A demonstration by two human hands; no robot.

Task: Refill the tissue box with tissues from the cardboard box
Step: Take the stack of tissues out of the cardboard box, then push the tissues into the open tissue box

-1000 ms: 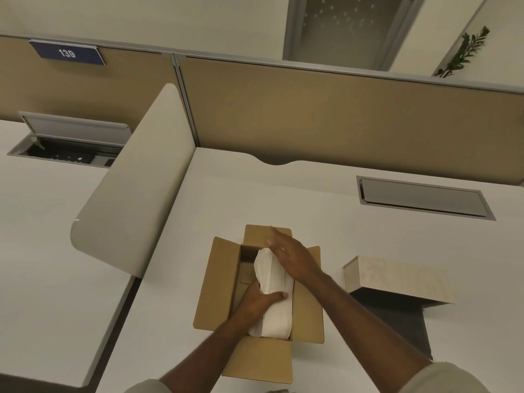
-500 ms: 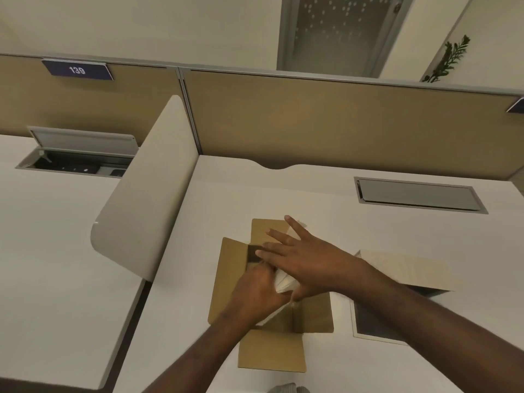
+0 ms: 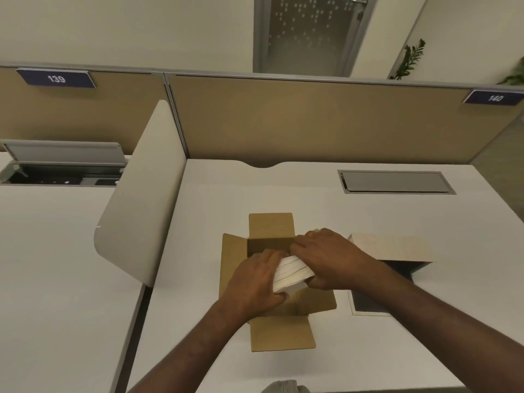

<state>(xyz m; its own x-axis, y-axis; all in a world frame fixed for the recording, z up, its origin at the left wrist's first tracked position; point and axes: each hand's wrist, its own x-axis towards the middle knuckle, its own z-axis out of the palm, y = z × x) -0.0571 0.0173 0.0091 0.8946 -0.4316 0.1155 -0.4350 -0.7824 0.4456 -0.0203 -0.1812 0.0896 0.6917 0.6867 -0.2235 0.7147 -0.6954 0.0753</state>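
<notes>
An open brown cardboard box [image 3: 265, 228] sits mid-desk with its flaps spread out. Above its right side I hold a white stack of tissues [image 3: 292, 272], tilted, with its layered edge showing. My left hand [image 3: 253, 282] grips the stack's near left end. My right hand [image 3: 329, 256] wraps over its far right end. Just to the right lies the tissue box [image 3: 392, 246], a pale wood-look lid raised over a dark tray [image 3: 368, 303]. The cardboard box's inside is mostly hidden by my hands.
A curved white divider panel [image 3: 141, 211] stands left of the cardboard box. A tan partition wall [image 3: 312, 117] runs along the desk's back. A grey cable hatch [image 3: 395, 181] is set into the desk at back right. The neighbouring desk's hatch [image 3: 62, 163] is open.
The tissue stack has come up out of the cardboard box and shifted right toward the tissue box. Both hands moved with it, and my view has swung slightly right.
</notes>
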